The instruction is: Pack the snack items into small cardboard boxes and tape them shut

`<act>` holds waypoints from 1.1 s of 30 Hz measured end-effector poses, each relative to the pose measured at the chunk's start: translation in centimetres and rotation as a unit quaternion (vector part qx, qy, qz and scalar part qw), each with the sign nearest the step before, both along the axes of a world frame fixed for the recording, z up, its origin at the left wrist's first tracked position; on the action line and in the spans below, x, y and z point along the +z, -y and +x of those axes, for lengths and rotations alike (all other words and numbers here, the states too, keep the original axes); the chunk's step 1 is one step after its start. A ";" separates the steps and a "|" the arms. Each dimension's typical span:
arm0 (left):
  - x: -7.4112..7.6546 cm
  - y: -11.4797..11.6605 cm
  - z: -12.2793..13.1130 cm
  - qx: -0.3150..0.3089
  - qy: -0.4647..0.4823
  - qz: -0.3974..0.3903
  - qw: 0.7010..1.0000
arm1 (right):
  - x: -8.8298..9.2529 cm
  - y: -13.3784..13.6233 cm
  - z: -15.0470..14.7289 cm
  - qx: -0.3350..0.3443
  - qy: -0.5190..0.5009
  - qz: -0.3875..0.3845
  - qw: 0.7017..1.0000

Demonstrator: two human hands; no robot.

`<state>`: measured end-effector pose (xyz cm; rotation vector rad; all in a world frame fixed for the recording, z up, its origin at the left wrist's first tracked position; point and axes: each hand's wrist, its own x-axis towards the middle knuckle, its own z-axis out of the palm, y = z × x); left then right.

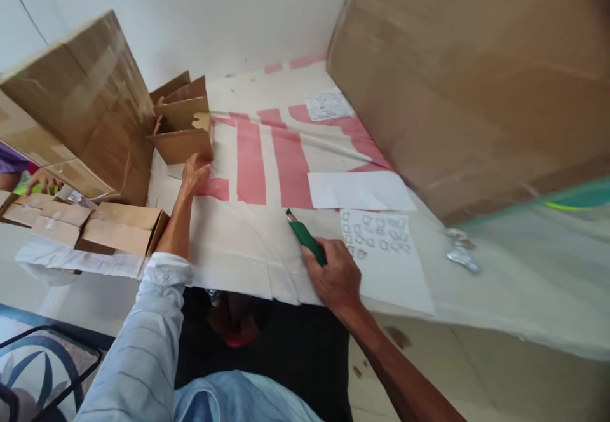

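Note:
My right hand (336,276) is closed around a green utility knife (307,242), its metal tip pointing up and left over the cloth. At the left, my left hand (194,175) has its bent fingers on the lower right corner of a small cardboard box (183,145). That box stands with its flaps up, and a torn-looking piece of cardboard shows inside. Just right of the knife hand lies a paper sheet (381,244) with rows of hand-drawn shapes. Behind it is a blank white sheet (359,190).
Large cardboard boxes stand at the left (105,110) and right (467,91). Several small closed boxes (121,226) line the near left edge. A silvery crumpled item (462,253) lies at right. Another person's hand (44,182) shows at far left. White cloth with red print (229,238) covers the table.

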<state>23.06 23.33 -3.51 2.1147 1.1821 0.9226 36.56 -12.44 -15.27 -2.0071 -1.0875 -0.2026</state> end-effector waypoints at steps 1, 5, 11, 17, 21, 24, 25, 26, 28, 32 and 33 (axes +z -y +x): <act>-0.2 0.6 -0.1 -0.017 -0.006 -0.006 1.000 | -0.1 0.0 0.1 -0.010 0.006 -0.009 1.000; -0.8 4.8 -0.9 -0.086 -0.022 -0.001 0.996 | 0.3 0.1 0.0 -0.018 0.037 -0.017 0.999; -0.5 11.7 0.7 -0.167 -0.003 -0.016 0.986 | 2.4 1.3 -3.3 0.060 0.077 -0.011 0.995; 0.3 15.3 1.3 -0.168 0.020 -0.073 0.983 | 1.9 1.8 -6.2 0.104 0.055 -0.077 0.990; -0.1 18.6 -0.2 -0.178 0.021 -0.083 0.980 | 1.6 1.7 -6.0 0.108 0.003 -0.052 0.993; 0.3 22.1 -2.6 -0.215 0.025 -0.072 0.974 | 1.4 1.7 -5.8 0.107 -0.004 -0.035 0.994; 0.8 23.3 -3.6 -0.243 0.029 -0.057 0.968 | 1.3 1.8 -5.8 0.105 -0.001 -0.031 0.994; 1.5 24.5 -4.9 -0.271 0.036 -0.035 0.961 | 1.2 1.8 -5.8 0.104 0.006 -0.030 0.994; 3.6 26.5 -7.7 -0.313 0.059 0.024 0.948 | 1.0 1.9 -6.2 0.104 0.024 -0.029 0.994; 9.8 27.7 -14.0 -0.282 0.089 0.176 0.939 | 1.0 2.4 -7.5 0.127 0.064 -0.032 0.989; 11.2 27.5 -15.3 -0.257 0.094 0.205 0.940 | 1.2 2.7 -7.7 0.140 0.069 -0.030 0.987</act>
